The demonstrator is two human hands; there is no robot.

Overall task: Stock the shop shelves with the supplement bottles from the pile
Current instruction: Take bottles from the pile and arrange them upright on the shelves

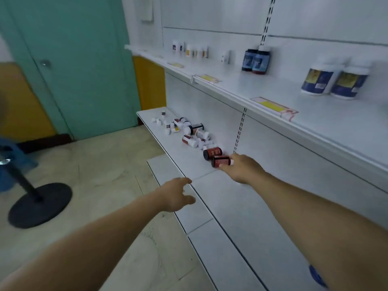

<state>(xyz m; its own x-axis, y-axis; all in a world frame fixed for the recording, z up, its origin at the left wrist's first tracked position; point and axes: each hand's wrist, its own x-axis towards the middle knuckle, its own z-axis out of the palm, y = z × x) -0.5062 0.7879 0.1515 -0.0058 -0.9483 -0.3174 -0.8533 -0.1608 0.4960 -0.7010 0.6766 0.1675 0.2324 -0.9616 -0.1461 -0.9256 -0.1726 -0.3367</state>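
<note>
On the lower shelf (pixel 241 206), the right hand (pixel 241 169) gripped a dark red bottle (pixel 220 161) at the pile's (pixel 184 131) near end — the left hand (pixel 176 196) hovered relaxed, holding nothing.

- You are looking at two hands: your left hand (pixel 178 195) is reaching out with nothing in it, and your right hand (pixel 241 169) is gripping one red bottle (pixel 220 161).
- One more red bottle (pixel 213 153) is lying just beside the gripped one.
- The pile (pixel 184 131) on the far lower shelf (pixel 220 206) is holding many small bottles; the blur is keeping you from counting them exactly.
- Two large blue-labelled tubs (pixel 333 79) are standing at the right of the upper shelf (pixel 315 122).
- Two dark bottles (pixel 255 60) are standing further left.
- Roughly six small white bottles (pixel 191 49) are standing at the far end.
- Three yellow price tags (pixel 273 107) are showing clearly along the shelf edge.
</note>
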